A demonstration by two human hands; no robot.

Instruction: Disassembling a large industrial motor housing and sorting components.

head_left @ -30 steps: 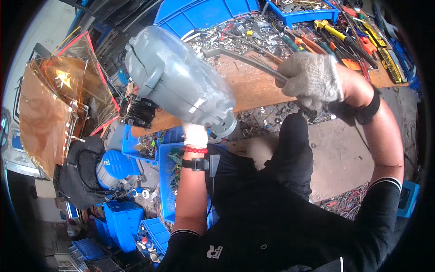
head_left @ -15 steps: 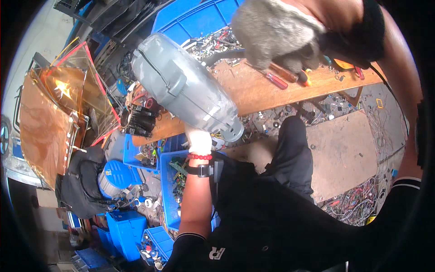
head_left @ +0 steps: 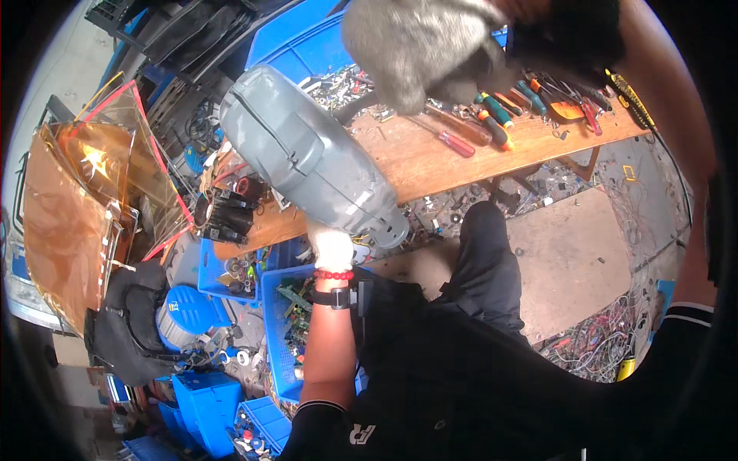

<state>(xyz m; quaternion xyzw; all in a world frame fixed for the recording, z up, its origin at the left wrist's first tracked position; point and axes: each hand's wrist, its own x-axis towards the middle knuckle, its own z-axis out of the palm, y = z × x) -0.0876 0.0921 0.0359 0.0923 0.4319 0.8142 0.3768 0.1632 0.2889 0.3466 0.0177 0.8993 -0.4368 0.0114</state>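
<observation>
The fingers of the right hand (head_left: 423, 58), in a grey knitted glove, were curled around a dark bar (head_left: 357, 105), most of the grip being hidden by the glove. The bar's visible stretch ran from below that glove to the side of a large grey casing (head_left: 307, 161). The fingers of the left hand (head_left: 330, 244), in a white glove, were out of sight beneath the casing, so I could not tell how they were closed; the hand touched its underside.

The casing slanted over the left part of a wooden bench (head_left: 415, 157), its narrower end, pierced with holes, pointing toward the person. Behind the left glove, the wrist wore red beads (head_left: 334, 274) and a black strap (head_left: 332, 298).

Right of the casing, a red-handled screwdriver (head_left: 455, 143) lay on the bench near other hand tools. A blue bin (head_left: 307, 46) stood at the far side. Lower down, beside the left forearm, was a blue basket (head_left: 270, 315) of green circuit boards, and farther left a black bag (head_left: 127, 323).
</observation>
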